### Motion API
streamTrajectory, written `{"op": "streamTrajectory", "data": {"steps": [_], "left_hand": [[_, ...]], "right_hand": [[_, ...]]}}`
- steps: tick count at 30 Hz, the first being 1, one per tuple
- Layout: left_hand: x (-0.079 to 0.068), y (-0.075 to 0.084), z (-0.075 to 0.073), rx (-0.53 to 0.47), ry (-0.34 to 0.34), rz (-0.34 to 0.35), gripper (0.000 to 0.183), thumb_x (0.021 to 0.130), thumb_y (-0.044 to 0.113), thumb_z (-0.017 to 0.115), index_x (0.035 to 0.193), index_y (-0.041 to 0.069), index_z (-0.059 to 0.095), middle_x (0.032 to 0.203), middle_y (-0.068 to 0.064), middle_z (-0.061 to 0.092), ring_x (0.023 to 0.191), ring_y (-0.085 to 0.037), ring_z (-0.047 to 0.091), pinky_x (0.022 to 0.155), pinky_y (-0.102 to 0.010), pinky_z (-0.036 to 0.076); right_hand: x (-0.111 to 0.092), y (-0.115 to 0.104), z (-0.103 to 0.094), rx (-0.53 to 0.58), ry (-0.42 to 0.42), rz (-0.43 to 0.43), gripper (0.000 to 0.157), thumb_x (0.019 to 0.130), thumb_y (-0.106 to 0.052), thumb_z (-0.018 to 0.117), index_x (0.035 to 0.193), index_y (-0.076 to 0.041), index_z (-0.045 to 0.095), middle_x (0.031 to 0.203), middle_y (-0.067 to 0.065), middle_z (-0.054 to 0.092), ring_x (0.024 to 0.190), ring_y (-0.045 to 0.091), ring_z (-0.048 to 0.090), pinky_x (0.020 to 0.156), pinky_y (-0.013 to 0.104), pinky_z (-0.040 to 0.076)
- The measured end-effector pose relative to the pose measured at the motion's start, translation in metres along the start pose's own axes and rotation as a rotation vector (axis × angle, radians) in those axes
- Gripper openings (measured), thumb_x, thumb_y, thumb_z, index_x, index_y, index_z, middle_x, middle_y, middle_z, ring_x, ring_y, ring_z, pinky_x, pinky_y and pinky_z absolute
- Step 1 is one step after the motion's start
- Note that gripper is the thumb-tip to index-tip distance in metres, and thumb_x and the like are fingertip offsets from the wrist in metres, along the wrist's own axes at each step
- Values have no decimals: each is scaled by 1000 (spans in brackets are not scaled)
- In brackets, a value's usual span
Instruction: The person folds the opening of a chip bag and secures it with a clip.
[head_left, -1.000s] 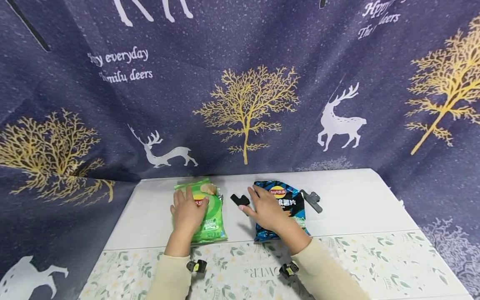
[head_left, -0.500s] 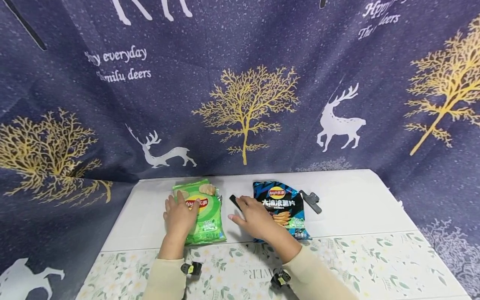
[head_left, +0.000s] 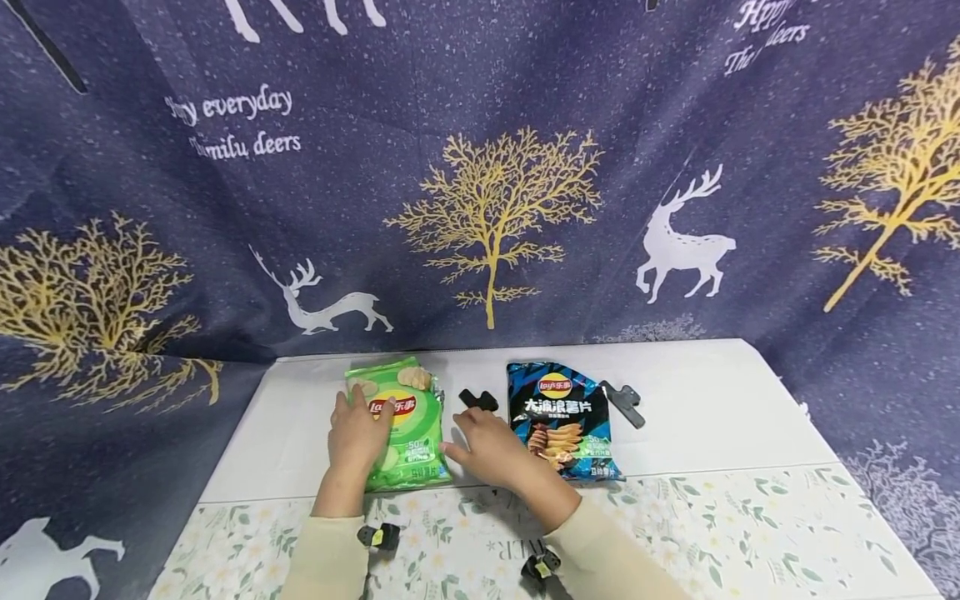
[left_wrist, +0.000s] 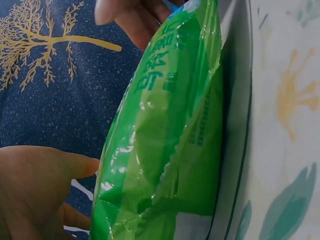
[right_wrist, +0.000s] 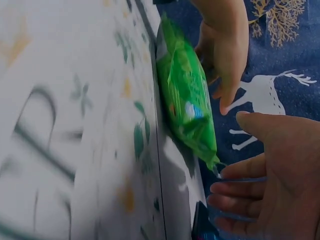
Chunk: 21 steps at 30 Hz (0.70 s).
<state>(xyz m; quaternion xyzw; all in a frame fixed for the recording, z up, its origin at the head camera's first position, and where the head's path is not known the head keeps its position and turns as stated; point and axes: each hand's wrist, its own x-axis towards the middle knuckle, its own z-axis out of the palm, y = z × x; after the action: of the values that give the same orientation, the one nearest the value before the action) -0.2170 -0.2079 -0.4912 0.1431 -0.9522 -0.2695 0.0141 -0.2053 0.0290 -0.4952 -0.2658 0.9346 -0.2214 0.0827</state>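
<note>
A green Lay's chip bag lies flat on the left part of the table. My left hand rests on its left side, fingers spread over the front. In the left wrist view, a fingertip meets the upper face of the puffy bag. My right hand hovers between the green bag and a blue-black Lay's bag, thumb toward the green bag's right edge. From the right wrist view, the right hand has loosely extended fingers near the bag's corner and holds nothing.
A black bag clip lies just beyond the right hand, between the bags. Another dark clip sits at the blue-black bag's right edge. The white table has a floral front cover, and a printed blue curtain hangs behind it.
My right hand has come off the blue-black bag and moved left and nearer, past the clip, toward the green bag. The left hand has shifted slightly left on the green bag.
</note>
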Motion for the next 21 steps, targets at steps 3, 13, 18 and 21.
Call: {"op": "streamTrajectory", "data": {"steps": [3, 13, 18, 21], "left_hand": [[1, -1, 1, -9, -7, -3, 84, 102, 45, 47, 157, -11, 16, 159, -43, 11, 141, -63, 28, 109, -71, 36], [6, -7, 5, -83, -29, -5, 87, 102, 46, 46, 158, -10, 11, 158, -42, 16, 137, -63, 35, 109, -68, 38], [7, -7, 2, -118, -42, -8, 86, 102, 43, 48, 158, -10, 9, 157, -41, 19, 139, -62, 32, 112, -68, 35], [7, -7, 1, -135, -49, -16, 87, 102, 43, 48, 159, -8, 6, 158, -40, 19, 140, -61, 31, 113, -68, 33]], "right_hand": [[1, -7, 3, 29, -20, 6, 66, 104, -55, 46, 150, -7, 48, 150, 15, 51, 139, 33, 49, 114, 50, 41], [-1, -15, 12, 100, -38, -3, 66, 103, -50, 51, 151, -4, 46, 146, 17, 56, 137, 33, 52, 114, 52, 41], [-2, -14, 14, 142, -30, -5, 64, 104, -47, 52, 151, -4, 45, 146, 17, 56, 137, 34, 52, 115, 54, 39], [-1, -14, 17, 177, -25, -5, 64, 104, -46, 53, 152, -5, 44, 145, 17, 56, 137, 33, 52, 115, 54, 39]]}}
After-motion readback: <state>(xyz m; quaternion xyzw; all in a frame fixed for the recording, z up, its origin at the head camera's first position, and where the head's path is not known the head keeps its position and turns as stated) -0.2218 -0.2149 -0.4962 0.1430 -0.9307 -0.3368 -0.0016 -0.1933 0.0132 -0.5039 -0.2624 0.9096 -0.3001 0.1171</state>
